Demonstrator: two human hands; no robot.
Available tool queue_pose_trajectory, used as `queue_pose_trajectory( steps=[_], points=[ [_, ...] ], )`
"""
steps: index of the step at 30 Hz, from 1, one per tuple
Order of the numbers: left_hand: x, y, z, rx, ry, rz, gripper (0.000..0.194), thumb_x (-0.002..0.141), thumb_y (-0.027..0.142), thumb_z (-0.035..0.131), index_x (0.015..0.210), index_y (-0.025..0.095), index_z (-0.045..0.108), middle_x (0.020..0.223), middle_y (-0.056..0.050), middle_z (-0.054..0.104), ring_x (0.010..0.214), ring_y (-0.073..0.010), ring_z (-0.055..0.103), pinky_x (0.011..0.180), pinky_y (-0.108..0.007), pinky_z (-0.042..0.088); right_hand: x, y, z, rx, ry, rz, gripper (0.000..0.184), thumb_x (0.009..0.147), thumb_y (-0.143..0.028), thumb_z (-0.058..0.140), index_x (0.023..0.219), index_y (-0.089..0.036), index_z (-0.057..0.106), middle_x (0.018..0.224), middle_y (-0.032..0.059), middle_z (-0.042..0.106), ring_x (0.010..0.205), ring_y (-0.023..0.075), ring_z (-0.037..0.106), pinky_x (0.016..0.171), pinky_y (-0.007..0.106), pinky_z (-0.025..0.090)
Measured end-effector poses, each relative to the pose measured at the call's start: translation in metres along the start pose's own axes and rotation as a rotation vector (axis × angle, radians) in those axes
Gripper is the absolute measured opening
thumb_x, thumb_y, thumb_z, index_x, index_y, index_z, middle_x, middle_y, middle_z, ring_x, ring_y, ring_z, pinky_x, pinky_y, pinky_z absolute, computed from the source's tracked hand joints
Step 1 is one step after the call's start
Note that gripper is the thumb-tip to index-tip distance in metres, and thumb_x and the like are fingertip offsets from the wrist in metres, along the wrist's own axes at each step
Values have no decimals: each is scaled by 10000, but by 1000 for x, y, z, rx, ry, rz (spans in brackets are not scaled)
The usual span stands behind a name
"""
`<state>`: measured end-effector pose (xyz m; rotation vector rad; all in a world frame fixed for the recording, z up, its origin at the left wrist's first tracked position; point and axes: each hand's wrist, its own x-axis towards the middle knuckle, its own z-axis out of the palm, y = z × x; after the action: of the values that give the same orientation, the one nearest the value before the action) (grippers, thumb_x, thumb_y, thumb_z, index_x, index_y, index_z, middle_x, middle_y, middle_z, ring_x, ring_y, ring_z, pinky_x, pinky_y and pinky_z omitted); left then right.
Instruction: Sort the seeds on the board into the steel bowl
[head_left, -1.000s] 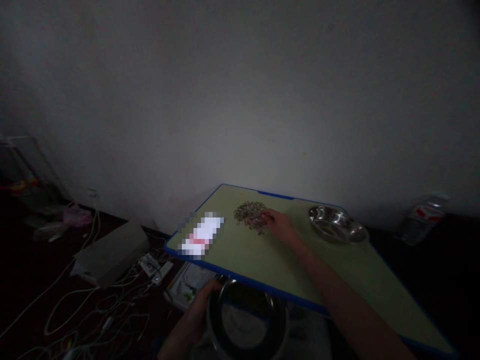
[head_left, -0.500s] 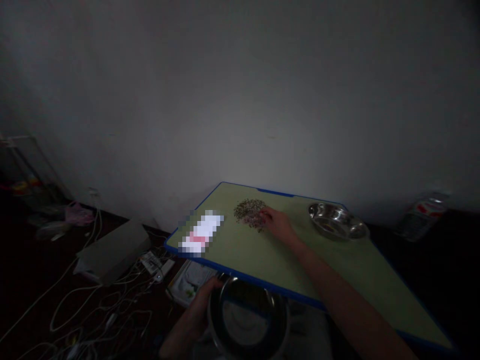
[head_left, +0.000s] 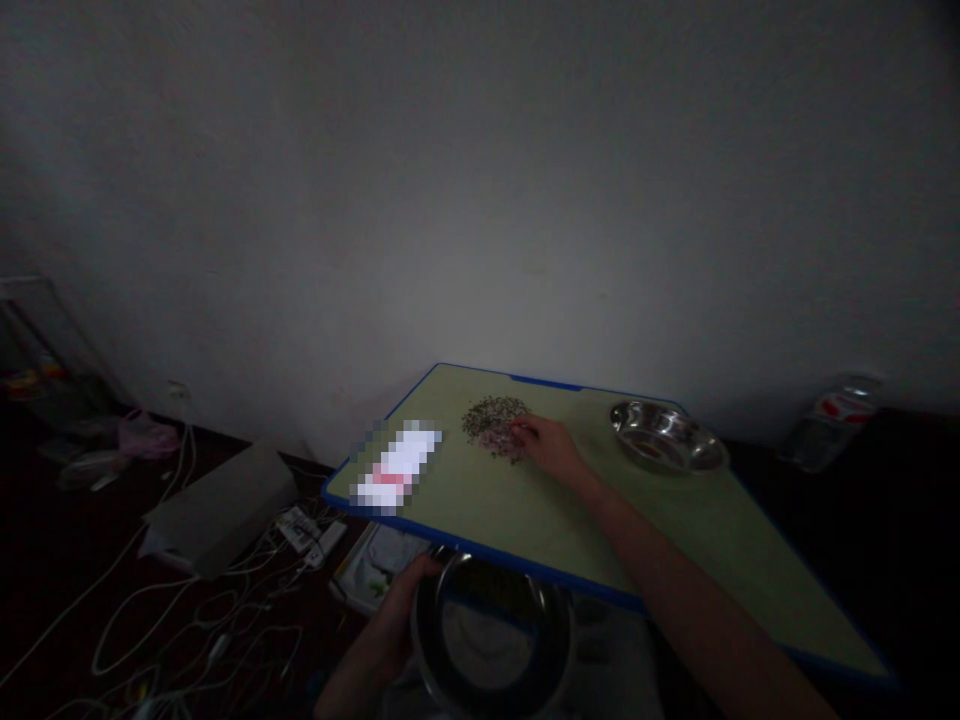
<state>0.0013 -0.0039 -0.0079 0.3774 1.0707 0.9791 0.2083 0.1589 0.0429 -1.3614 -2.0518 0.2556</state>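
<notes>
Far and left on the tabletop [head_left: 525, 520], a loose pile of small bits [head_left: 487, 420] lies spread out.
At its right edge, the right hand [head_left: 553, 446] has its fingers drawn together; whether that grip grasps a bit, I cannot tell. Many bits lie loose, so the handling looks unfinished; how much is done does not show. Below the near edge, the left hand [head_left: 401, 600] grasps a metal basin [head_left: 427, 650]. Far right sits a steel bowl [head_left: 675, 455], its contents unclear.

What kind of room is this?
Maybe a room in a home, but I can't be sure: there's a small table by a bare wall, a shiny bowl on it, and tangled cables on the floor.
</notes>
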Motion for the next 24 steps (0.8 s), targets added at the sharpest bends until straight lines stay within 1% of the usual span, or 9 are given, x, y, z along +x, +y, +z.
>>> queue_pose_trajectory(
  steps=[3,6,9,11,15,17,21,24],
  points=[
    [-3,0,2,37,-9,-3,192,653,249,508,554,120,609,464,-24,629,459,-144,546,508,-241,402,-1,-1,-1,10,-5,-15,217,810,-271,437,913,-210,618,813,22,661,718,143,585,649,231,400],
    [-8,3,7,42,0,-15,212,662,242,491,523,127,600,453,-27,628,445,-146,541,510,-246,409,0,-1,-2,0,-1,-20,217,806,-260,440,911,-203,621,811,25,661,714,140,583,645,226,398],
    [-9,4,11,40,7,-25,242,673,233,486,467,141,574,386,-4,584,394,-129,500,494,-241,406,0,0,-3,-27,-21,-7,205,793,-253,458,900,-201,625,810,27,661,716,142,581,641,223,396],
    [-6,4,9,26,-3,-26,237,674,220,493,465,143,574,355,12,555,379,-121,478,494,-240,407,0,0,-3,-33,-27,-11,205,795,-260,455,892,-205,627,815,25,661,732,143,580,653,223,394],
    [0,1,1,23,-27,-30,188,665,209,511,516,130,595,440,-15,624,448,-144,539,516,-247,413,0,1,-2,-34,-12,-11,221,810,-275,435,907,-211,623,826,24,660,737,142,581,660,225,391],
    [0,0,2,27,-37,-27,194,671,216,505,534,121,603,469,-30,643,465,-150,553,531,-252,416,0,1,-2,-37,-18,-10,217,807,-275,439,905,-210,622,830,26,660,730,141,580,652,224,391],
    [-5,2,8,26,27,1,233,682,234,498,492,130,584,417,-19,617,424,-141,540,496,-241,402,-1,0,-1,-30,-42,-5,210,801,-275,444,887,-206,623,815,27,659,708,139,576,631,222,389],
    [-7,3,10,13,27,-29,240,679,229,503,468,136,567,407,-18,612,409,-138,532,483,-240,396,0,0,-2,-24,-45,2,208,796,-273,450,884,-199,623,803,32,657,698,139,574,626,224,385]
  ],
)
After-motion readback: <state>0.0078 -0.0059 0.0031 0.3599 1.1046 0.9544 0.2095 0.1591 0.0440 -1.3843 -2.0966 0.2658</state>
